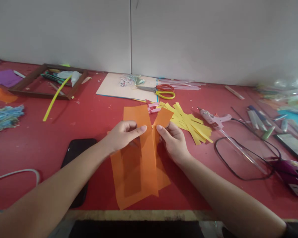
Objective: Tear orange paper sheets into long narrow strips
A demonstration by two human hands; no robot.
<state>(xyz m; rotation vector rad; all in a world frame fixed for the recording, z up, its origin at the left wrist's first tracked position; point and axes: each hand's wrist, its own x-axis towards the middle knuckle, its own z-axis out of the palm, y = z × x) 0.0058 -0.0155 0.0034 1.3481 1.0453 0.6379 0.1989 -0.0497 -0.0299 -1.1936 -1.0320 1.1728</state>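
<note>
My left hand [121, 135] pinches a sheet of orange paper [149, 158] between thumb and fingers, a little above the table. My right hand [175, 142] grips the narrow right-hand part of that sheet the same way. At the top the two parts spread in a V, and lower down they meet along a straight line; whether that is a tear or a fold I cannot tell. Underneath lie more orange paper pieces [121, 200]. Yellow paper strips [188, 122] are heaped just beyond my right hand.
Scissors [156, 89] rest on a pale board [109, 86] at the back. To the right are a pink glue gun [213, 119] with its black cable [232, 177] and a purple power strip [288, 168]. A black phone [76, 152] and a wooden frame [42, 94] are on the left.
</note>
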